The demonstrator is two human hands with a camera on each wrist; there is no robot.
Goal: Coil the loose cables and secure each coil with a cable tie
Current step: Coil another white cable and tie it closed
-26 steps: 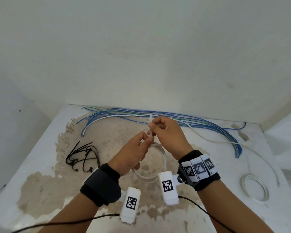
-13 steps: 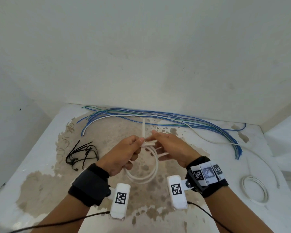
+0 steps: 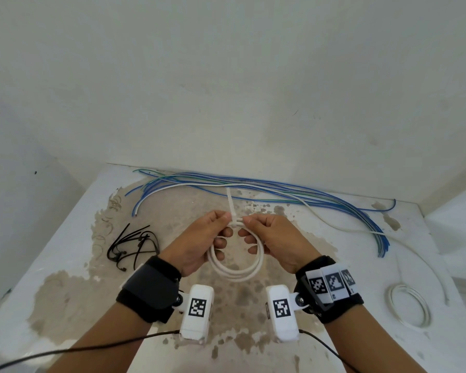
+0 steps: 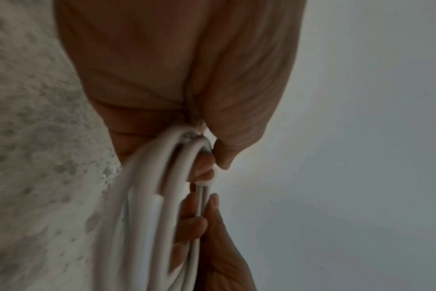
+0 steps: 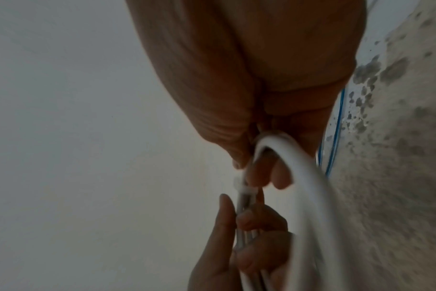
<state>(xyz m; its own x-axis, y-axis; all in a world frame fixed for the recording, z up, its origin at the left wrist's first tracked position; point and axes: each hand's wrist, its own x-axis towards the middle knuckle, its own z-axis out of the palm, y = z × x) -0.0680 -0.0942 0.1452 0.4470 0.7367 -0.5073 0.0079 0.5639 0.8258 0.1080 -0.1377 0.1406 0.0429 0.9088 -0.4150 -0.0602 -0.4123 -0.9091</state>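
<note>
A white cable coil hangs between my two hands above the stained table. A white cable tie is wrapped round the top of the coil, its tail sticking straight up. My left hand pinches the coil just left of the tie, and my right hand pinches it just right of the tie. In the left wrist view the coil runs down from my thumb and fingers. The right wrist view shows the coil and the tie head at my fingertips.
Loose blue, green and white cables lie along the back of the table. A bunch of black cable ties sits at the left. Another tied white coil lies at the right. Walls close in behind and at both sides.
Both hands came down and toward me with the coil. The right hand let go of the tie's tail, which now stands free, and took hold of the coil beside the tie.
</note>
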